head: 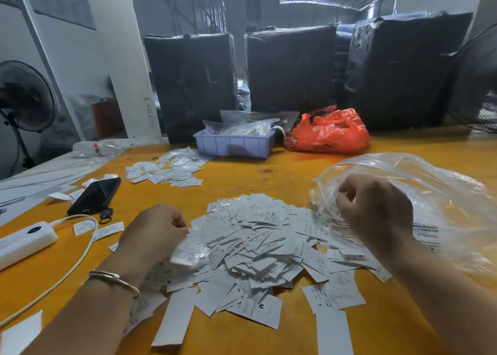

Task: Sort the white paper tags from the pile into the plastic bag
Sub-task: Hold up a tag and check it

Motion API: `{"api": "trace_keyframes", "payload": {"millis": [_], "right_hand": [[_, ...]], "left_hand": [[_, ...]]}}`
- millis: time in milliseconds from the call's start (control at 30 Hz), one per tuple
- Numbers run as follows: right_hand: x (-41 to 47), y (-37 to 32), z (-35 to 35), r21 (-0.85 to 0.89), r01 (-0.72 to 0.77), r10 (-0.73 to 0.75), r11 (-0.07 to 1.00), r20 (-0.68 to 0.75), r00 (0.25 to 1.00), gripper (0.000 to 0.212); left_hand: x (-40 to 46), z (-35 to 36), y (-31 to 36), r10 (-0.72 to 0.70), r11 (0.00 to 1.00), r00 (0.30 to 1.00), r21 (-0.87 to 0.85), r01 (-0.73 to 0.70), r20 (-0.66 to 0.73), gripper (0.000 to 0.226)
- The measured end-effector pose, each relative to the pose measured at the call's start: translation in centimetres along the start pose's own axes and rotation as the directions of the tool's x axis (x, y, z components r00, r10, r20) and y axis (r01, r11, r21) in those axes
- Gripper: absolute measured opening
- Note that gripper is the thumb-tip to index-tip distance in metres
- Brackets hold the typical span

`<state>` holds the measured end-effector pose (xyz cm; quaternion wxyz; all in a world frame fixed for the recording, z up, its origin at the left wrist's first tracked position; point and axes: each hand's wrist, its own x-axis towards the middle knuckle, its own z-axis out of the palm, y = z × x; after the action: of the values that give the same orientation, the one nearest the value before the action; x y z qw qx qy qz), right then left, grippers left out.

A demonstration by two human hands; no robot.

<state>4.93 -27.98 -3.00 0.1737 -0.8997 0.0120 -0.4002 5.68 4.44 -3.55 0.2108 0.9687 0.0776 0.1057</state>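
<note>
The pile of white paper tags lies on the yellow surface between the two hands, spreading toward the viewer under both forearms. Many tags remain loose, so the sorting appears to be at an early or middle stage.

The left hand is at the left edge of the pile, its fingers curled around a small bunch of tags that shows blurred beneath the palm. The right hand is at the right edge of the pile, its fingers pinching the rim of the clear plastic bag, which bulges away to the right of that hand and rests partly on the pile. A few tags seem to lie inside the bag, though the film hides their count.

Step in hand, by judgement: one batch gathered, bag mouth held open. The next move calls for carrying the left-hand bunch across the pile to the opening while the right hand keeps the rim lifted and spread.

Left of the left hand lie a white power bank with its cable and a black phone. Beyond both hands sit a second scatter of tags, a lilac tray and a red plastic bag.
</note>
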Motion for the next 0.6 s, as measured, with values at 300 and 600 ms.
{"api": "trace_keyframes", "payload": {"millis": [300,600], "right_hand": [[0.9,2.6,0.9,-0.467,-0.066,0.264,0.882,0.372,0.890,0.025],[1.0,3.2,1.0,-0.423,-0.081,0.256,0.902,0.375,0.891,0.020]], "left_hand": [[-0.1,-1.4,-0.3,-0.072,0.992,0.997,0.103,0.071,0.002,0.014],[-1.2,0.0,1.8,0.224,0.966,0.950,-0.077,-0.246,-0.218,0.012]]}}
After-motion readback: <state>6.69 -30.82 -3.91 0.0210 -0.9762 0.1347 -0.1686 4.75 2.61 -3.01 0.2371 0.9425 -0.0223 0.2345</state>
